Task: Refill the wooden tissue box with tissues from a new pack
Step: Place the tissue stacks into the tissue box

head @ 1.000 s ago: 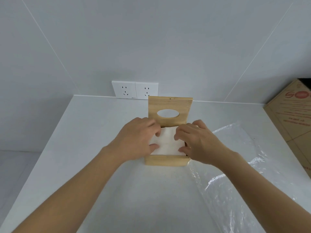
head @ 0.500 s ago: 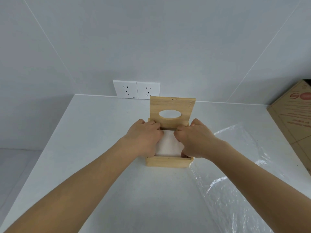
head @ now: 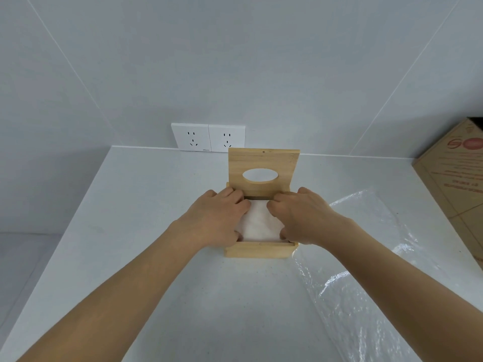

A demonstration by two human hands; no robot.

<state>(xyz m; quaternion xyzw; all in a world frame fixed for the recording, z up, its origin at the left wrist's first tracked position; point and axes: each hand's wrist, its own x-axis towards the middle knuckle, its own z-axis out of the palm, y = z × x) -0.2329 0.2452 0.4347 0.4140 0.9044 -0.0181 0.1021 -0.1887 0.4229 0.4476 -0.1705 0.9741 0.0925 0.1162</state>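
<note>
The wooden tissue box (head: 258, 251) stands in the middle of the white counter. Its lid (head: 262, 163), with an oval hole, is raised upright at the back. A white stack of tissues (head: 260, 224) lies inside the box. My left hand (head: 217, 220) rests on the left side of the stack, fingers curled down over its far edge. My right hand (head: 300, 218) does the same on the right side. Both hands press on the tissues inside the box. The sides of the stack are hidden under my hands.
A clear plastic wrapper (head: 366, 270) lies spread on the counter to the right of the box. A brown cardboard carton (head: 454, 184) leans at the far right. Two white wall sockets (head: 207, 137) sit behind the box. The counter's left edge (head: 65, 226) drops off.
Both hands have moved forward over the tissues toward the lid's hinge, and the stack has sunk lower into the box. The lid has stayed upright.
</note>
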